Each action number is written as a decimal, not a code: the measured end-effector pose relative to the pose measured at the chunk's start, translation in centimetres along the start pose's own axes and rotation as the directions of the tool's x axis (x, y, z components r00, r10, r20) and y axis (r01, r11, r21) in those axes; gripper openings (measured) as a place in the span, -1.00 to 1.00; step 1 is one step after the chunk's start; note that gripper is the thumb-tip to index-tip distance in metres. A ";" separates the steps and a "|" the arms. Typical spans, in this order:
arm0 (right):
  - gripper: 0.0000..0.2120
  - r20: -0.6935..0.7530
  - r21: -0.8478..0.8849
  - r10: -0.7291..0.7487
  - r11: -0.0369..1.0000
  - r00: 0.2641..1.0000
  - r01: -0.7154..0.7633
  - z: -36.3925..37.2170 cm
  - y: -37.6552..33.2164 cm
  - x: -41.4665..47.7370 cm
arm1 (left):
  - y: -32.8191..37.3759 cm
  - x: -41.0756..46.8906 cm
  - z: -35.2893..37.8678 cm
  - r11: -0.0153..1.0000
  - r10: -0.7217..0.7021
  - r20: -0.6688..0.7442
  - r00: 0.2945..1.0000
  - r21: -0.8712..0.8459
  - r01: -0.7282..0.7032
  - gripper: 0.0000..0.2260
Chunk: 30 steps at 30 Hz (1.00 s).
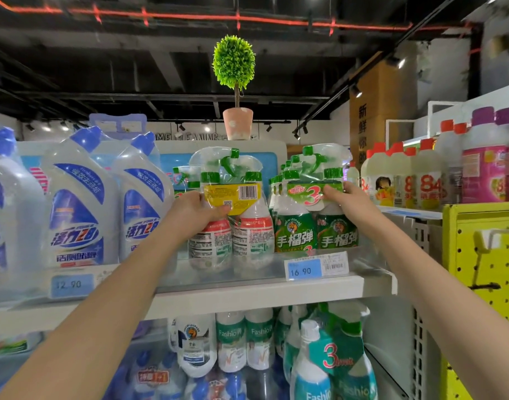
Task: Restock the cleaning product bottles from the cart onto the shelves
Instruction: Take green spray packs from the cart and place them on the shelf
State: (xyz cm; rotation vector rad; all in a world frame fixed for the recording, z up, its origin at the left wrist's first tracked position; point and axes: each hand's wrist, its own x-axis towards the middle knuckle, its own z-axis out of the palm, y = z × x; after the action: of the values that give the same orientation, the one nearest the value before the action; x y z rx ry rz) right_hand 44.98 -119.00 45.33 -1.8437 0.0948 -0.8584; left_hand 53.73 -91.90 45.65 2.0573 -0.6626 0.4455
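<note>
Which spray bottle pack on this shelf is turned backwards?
The spray pack gripped by the left hand: its yellow barcode tag and white back labels face out, while the right hand holds a green-fronted pack.

Green ball topiary (234, 63) in pink pot (237, 122), yellow pegboard (463, 226) at right, red pipe (190, 15) overhead

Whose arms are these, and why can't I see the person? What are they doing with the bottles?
The camera sits on the person's head, so you see what they see: their own two arms reaching out. There is no robot here. The left hand grips a wrapped pack of spray bottles with its back label facing us. The right hand grips a green pack beside it. Both packs seem to stand on the shelf, which has a price tag on its front edge. Blue-capped bottles stand to the left, and a small potted plant sits on top.
</note>
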 end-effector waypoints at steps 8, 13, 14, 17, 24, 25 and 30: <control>-0.31 -0.027 -0.060 -0.013 0.998 1.000 0.011 0.1 0.2 -0.8 | -0.1 -0.7 0.1 0.994 0.016 -0.028 0.999 0.105 -0.013 -0.79; -0.43 -0.055 -0.154 0.012 0.988 0.998 -0.020 0.6 -0.2 -1.7 | 1.3 -2.3 0.7 0.979 0.045 -0.006 0.999 0.201 -0.043 -0.78; -0.44 -0.063 -0.180 0.004 0.984 0.998 -0.015 0.6 0.0 -1.7 | 1.5 -2.6 0.7 0.978 0.040 -0.007 0.999 0.206 -0.037 -0.75; -0.69 -0.077 -0.258 -0.057 0.966 0.995 0.035 0.7 0.4 -2.3 | 1.4 -3.4 0.8 0.992 0.035 -0.031 0.999 0.126 -0.031 -0.73; -0.77 -0.100 -0.552 -0.278 0.814 0.955 0.179 1.7 0.0 -6.8 | 1.0 -6.7 1.2 0.975 0.151 -0.206 0.967 0.194 -0.110 -0.74; -0.72 -0.089 -0.556 -0.299 0.807 0.950 0.201 2.0 0.1 -7.4 | 1.0 -7.5 1.0 0.971 0.167 -0.217 0.962 0.206 -0.122 -0.72; -0.74 0.013 -0.420 -0.416 0.823 0.909 0.383 5.1 0.3 -14.9 | -1.0 -14.9 -0.2 0.992 0.129 -0.116 0.985 0.027 -0.127 -0.85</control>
State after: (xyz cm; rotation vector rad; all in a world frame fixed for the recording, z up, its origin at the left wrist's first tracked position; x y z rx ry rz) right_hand 37.09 -108.61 36.48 -2.2749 -0.0727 -1.2837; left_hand 42.58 -87.05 37.02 1.9968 -0.7243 0.6445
